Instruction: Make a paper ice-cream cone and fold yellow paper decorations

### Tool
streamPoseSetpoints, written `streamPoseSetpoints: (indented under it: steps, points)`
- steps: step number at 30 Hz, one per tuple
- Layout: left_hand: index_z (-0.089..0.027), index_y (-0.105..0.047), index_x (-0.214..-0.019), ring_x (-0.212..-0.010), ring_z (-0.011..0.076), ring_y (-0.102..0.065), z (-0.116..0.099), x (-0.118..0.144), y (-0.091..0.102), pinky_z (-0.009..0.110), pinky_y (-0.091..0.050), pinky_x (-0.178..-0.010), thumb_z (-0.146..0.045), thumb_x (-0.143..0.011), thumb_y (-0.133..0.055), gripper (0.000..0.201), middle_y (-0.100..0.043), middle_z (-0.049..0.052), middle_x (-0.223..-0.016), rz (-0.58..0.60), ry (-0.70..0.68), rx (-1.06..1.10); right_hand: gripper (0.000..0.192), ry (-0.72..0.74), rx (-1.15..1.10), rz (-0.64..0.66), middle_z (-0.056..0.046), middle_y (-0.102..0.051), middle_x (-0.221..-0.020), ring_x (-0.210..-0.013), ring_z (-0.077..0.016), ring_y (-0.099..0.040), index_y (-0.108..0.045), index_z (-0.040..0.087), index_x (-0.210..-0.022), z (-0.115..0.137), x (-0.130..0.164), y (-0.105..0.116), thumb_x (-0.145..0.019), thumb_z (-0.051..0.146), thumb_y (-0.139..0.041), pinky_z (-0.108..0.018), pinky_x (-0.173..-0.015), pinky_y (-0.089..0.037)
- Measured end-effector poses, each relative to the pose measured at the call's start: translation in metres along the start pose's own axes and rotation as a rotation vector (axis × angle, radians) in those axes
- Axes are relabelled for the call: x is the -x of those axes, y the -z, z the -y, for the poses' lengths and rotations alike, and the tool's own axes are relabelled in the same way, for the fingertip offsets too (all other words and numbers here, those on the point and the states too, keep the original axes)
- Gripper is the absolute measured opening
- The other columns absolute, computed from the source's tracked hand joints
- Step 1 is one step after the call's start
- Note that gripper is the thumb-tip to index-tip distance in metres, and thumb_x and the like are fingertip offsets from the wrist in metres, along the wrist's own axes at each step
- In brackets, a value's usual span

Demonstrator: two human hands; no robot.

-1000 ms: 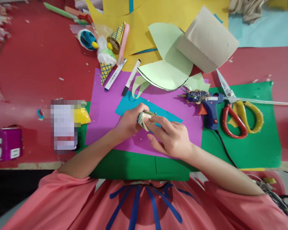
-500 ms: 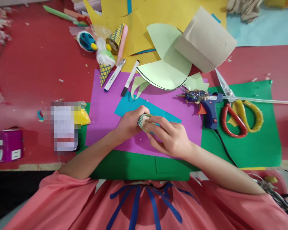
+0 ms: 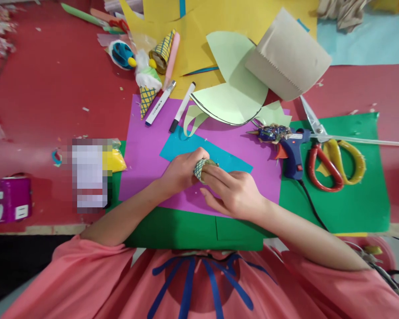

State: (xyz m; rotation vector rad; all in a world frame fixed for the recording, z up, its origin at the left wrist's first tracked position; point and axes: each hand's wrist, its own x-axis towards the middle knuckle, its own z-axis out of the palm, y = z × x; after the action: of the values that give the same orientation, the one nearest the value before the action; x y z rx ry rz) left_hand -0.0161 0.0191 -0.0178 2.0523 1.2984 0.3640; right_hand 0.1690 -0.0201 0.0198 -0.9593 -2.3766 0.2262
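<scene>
My left hand (image 3: 182, 170) is closed around a small paper cone (image 3: 198, 169) with a blue criss-cross pattern. The cone's mouth faces my right hand (image 3: 237, 190). Its stretched fingers reach into the mouth, and their tips are hidden there. The right thumb stands apart, below the cone. Under both hands lie a blue paper strip (image 3: 228, 160) and a purple sheet (image 3: 146, 177). Farther off are a patterned cone with a white and green top (image 3: 148, 91) and another patterned cone (image 3: 164, 51) lying on its side.
To the right are a blue glue gun (image 3: 294, 155) with a cord and large scissors (image 3: 326, 166). Two markers (image 3: 160, 103) lie ahead, beside pale green paper (image 3: 232, 99) and a toilet roll (image 3: 287, 55). A yellow packet (image 3: 116, 160) and a purple box (image 3: 11, 199) are at left.
My right fingers have gone from the cone's rim into its mouth, and the thumb has come away below. The left hand keeps its hold on the cone.
</scene>
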Motion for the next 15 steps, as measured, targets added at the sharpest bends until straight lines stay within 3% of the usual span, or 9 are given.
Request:
streamPoseSetpoints:
  steps: [3,6,9,12,15]
  points:
    - [-0.024,-0.055,-0.087,-0.064,0.0154,-0.061,-0.001,0.000,0.002,0.026,-0.044,-0.057,-0.033,-0.081,-0.060,0.012,-0.066,-0.002,-0.070,0.001,-0.016,-0.001,0.030,-0.017,-0.003,0.061,-0.009,-0.074,-0.108,-0.067,-0.0108,-0.067,-0.070,0.010,-0.101,0.001,-0.003,0.002,-0.095,0.026,-0.045,-0.026,-0.047,-0.044]
    - [-0.024,-0.054,-0.087,-0.065,0.0140,-0.061,-0.005,-0.001,0.009,0.025,-0.044,-0.056,-0.033,-0.080,-0.063,0.014,-0.068,-0.002,-0.074,-0.042,0.045,0.048,0.035,-0.041,-0.012,0.136,-0.010,-0.071,-0.118,-0.073,-0.0119,-0.068,-0.066,0.010,-0.115,0.002,-0.006,0.005,-0.096,0.028,-0.043,-0.025,-0.047,-0.041]
    - [-0.024,-0.055,-0.090,-0.067,0.0122,-0.062,-0.007,0.000,0.014,0.023,-0.047,-0.059,-0.034,-0.080,-0.066,0.018,-0.069,-0.003,-0.078,-0.092,0.063,0.105,0.034,-0.043,-0.013,0.181,-0.009,-0.070,-0.123,-0.066,-0.0108,-0.065,-0.063,0.012,-0.119,0.004,-0.008,0.009,-0.096,0.028,-0.043,-0.026,-0.045,-0.036]
    - [-0.025,-0.057,-0.090,-0.069,0.0124,-0.064,-0.004,0.003,0.014,0.024,-0.050,-0.062,-0.037,-0.078,-0.068,0.020,-0.070,-0.004,-0.080,-0.122,0.035,0.117,0.029,-0.032,-0.005,0.169,-0.006,-0.071,-0.122,-0.057,-0.0091,-0.060,-0.066,0.014,-0.110,0.006,-0.008,0.010,-0.095,0.024,-0.043,-0.027,-0.044,-0.034]
    - [-0.027,-0.059,-0.089,-0.072,0.0144,-0.065,-0.001,0.004,0.010,0.026,-0.051,-0.064,-0.036,-0.076,-0.069,0.019,-0.070,-0.003,-0.081,-0.119,0.023,0.104,0.032,-0.022,0.016,0.152,-0.007,-0.069,-0.124,-0.063,-0.0098,-0.062,-0.065,0.013,-0.117,0.008,-0.008,0.009,-0.093,0.021,-0.044,-0.027,-0.045,-0.036]
